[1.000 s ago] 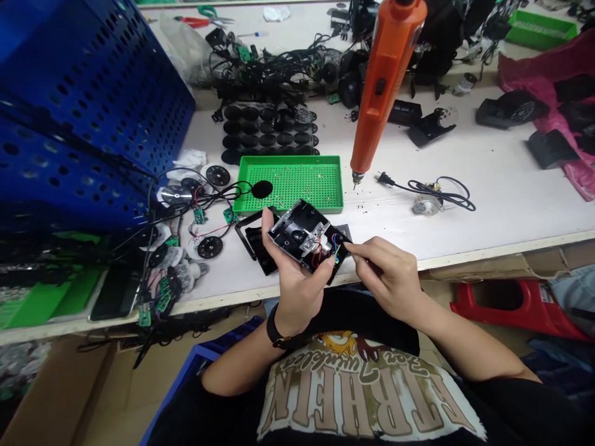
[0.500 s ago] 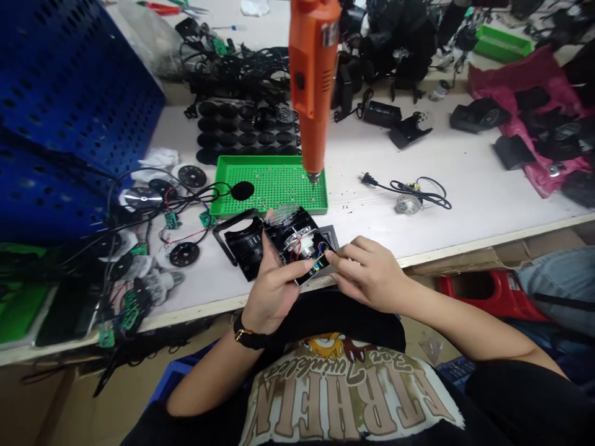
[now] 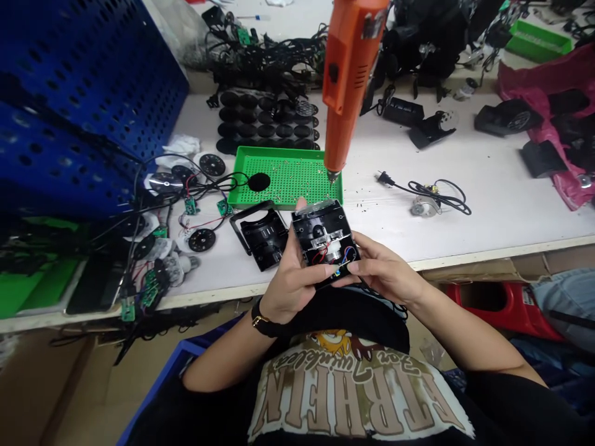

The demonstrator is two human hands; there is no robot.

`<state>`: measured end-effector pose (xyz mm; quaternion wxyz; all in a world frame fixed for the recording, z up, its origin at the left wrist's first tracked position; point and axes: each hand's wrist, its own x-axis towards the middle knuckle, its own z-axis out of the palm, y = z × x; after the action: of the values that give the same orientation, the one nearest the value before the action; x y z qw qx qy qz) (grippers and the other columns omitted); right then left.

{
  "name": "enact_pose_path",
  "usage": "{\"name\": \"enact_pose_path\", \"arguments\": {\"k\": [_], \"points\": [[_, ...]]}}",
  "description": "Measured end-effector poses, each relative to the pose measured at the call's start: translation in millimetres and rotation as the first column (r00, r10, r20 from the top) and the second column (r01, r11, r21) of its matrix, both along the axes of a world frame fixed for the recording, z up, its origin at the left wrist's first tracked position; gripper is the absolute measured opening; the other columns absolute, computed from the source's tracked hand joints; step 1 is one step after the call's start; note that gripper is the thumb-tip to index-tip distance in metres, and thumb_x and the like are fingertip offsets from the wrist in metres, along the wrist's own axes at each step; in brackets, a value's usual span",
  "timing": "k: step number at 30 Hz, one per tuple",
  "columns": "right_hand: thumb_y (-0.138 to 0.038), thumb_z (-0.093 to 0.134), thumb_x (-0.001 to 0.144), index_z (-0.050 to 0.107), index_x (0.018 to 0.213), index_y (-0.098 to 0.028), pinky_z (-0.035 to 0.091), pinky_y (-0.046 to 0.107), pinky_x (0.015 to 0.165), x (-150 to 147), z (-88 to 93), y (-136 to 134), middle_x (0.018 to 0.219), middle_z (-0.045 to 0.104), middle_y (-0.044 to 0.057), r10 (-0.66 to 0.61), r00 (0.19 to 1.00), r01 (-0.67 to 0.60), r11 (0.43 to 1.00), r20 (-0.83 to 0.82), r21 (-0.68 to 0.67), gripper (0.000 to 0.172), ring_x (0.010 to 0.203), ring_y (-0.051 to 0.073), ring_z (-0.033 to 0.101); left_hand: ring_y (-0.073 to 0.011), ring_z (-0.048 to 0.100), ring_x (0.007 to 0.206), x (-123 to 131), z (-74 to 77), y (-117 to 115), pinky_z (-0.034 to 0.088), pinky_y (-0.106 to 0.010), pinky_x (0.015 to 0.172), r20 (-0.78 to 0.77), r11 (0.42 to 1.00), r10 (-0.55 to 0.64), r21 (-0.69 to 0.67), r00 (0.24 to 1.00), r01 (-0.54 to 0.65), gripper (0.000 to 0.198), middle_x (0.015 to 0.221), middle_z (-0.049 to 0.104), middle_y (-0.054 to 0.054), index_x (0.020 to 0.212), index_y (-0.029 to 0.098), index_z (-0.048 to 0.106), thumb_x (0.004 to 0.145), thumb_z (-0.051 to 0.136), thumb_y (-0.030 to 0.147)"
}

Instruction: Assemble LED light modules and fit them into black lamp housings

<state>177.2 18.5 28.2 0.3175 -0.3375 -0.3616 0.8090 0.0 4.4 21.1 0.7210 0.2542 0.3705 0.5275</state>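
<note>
Both hands hold a black plastic housing half [image 3: 320, 223] above the table's front edge, its inside facing up. A small motor with a white part [image 3: 333, 249], red and blue wires and a little circuit board [image 3: 341, 269] sit inside it. My left hand [image 3: 295, 272] wraps its left side, thumb lying on the board. My right hand [image 3: 385, 269] grips the lower right corner, with the thumb at the board's right end. A matching black housing half with a frame-like stand [image 3: 263, 238] lies on the table just left of the held one.
An orange electric screwdriver [image 3: 346, 93] hangs bit-down over a green tray [image 3: 288, 152] of small screws. Wired boards and discs [image 3: 202, 240] lie left beside a blue perforated bin [image 3: 93, 80]. A motor with a corded plug [image 3: 425, 206] lies right. Black round covers [image 3: 267, 130] stand in rows behind.
The housing has turned more squarely toward me, and my right hand has moved from the board's edge to around its right corner. The whole view has shifted, so the scene sits farther right.
</note>
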Motion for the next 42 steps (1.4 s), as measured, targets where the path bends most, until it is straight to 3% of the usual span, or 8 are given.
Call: {"name": "enact_pose_path", "arguments": {"k": [6,14,22,28,33,35,38,42], "points": [[-0.022,0.073,0.080,0.057,0.132,-0.026,0.070,0.036,0.075,10.2,-1.6,-4.9,0.111,0.074,0.005,-0.052,0.998,0.054,0.997,0.033,-0.059,0.055,0.083,0.016,0.073,-0.0254,0.068,0.115,5.4,-3.1,-0.1,0.053,-0.046,0.106,0.079,0.998,-0.048,-0.030,0.996,0.051,0.114,0.139,0.066,-0.003,0.161,0.041,0.035,0.064,0.086,0.009],[-0.037,0.076,0.079,0.044,0.135,-0.030,0.067,0.033,0.062,1.3,-3.7,1.2,0.120,0.066,0.007,-0.072,0.970,0.066,0.997,0.231,0.032,0.065,0.094,0.022,0.072,-0.0285,0.065,0.122,12.0,-5.6,-2.4,0.055,-0.043,0.101,0.066,0.995,-0.095,-0.028,0.993,0.097,0.117,0.144,0.062,-0.004,0.163,0.042,0.031,0.065,0.088,0.011],[-0.038,0.078,0.082,0.051,0.118,-0.027,0.065,0.031,0.056,-13.0,-10.3,0.4,0.100,0.064,0.000,-0.165,0.962,0.148,0.985,0.216,0.089,0.047,0.080,0.018,0.069,-0.0203,0.065,0.086,9.2,-7.4,-4.6,0.053,-0.025,0.057,0.063,0.987,-0.110,-0.108,0.992,0.116,0.119,0.115,0.069,-0.002,0.163,0.044,0.026,0.066,0.086,0.010],[-0.041,0.084,0.077,0.051,0.115,-0.026,0.064,0.031,0.057,-6.5,-11.8,0.1,0.104,0.063,0.001,-0.164,0.970,0.154,0.986,0.181,0.067,0.052,0.084,0.019,0.070,-0.0225,0.070,0.103,10.5,-7.5,0.7,0.062,-0.029,0.077,0.074,0.979,-0.125,-0.152,0.989,0.135,0.118,0.120,0.072,-0.002,0.161,0.042,0.030,0.064,0.088,0.008],[-0.056,0.076,0.084,0.047,0.135,-0.027,0.065,0.035,0.066,36.4,-4.0,21.4,0.123,0.070,0.010,-0.136,0.944,0.074,0.975,0.301,0.209,0.066,0.091,0.021,0.075,-0.0298,0.070,0.122,3.5,-5.2,6.1,0.059,-0.042,0.104,0.079,0.975,-0.135,-0.169,0.988,0.147,0.118,0.141,0.068,-0.005,0.160,0.040,0.034,0.061,0.089,0.009],[-0.058,0.063,0.094,0.050,0.136,-0.026,0.066,0.038,0.076,67.3,-2.6,45.1,0.128,0.072,0.012,-0.337,0.832,0.155,0.904,0.441,0.399,0.054,0.096,0.020,0.077,-0.0325,0.070,0.123,-4.4,-6.8,7.5,0.057,-0.048,0.109,0.044,0.975,-0.106,-0.191,0.993,0.112,0.115,0.138,0.071,-0.006,0.160,0.039,0.036,0.062,0.089,0.010],[-0.047,0.057,0.097,0.060,0.127,-0.023,0.064,0.039,0.084,120.7,-5.2,95.8,0.125,0.075,0.011,-0.656,0.443,0.149,0.726,0.611,0.672,0.038,0.101,0.021,0.076,-0.0352,0.069,0.126,-18.8,-8.4,7.8,0.052,-0.055,0.115,-0.007,0.974,-0.053,-0.222,0.999,0.051,0.107,0.133,0.074,-0.007,0.159,0.036,0.040,0.066,0.087,0.012],[-0.029,0.064,0.094,0.066,0.121,-0.017,0.058,0.045,0.096,175.9,-14.9,165.5,0.121,0.076,0.013,-0.735,0.181,0.097,0.675,0.654,0.731,0.030,0.098,0.023,0.073,-0.0360,0.068,0.130,-35.0,-5.7,4.8,0.048,-0.055,0.120,-0.041,0.967,-0.001,-0.253,0.999,-0.010,0.099,0.133,0.076,-0.007,0.157,0.036,0.047,0.069,0.086,0.010]]}}
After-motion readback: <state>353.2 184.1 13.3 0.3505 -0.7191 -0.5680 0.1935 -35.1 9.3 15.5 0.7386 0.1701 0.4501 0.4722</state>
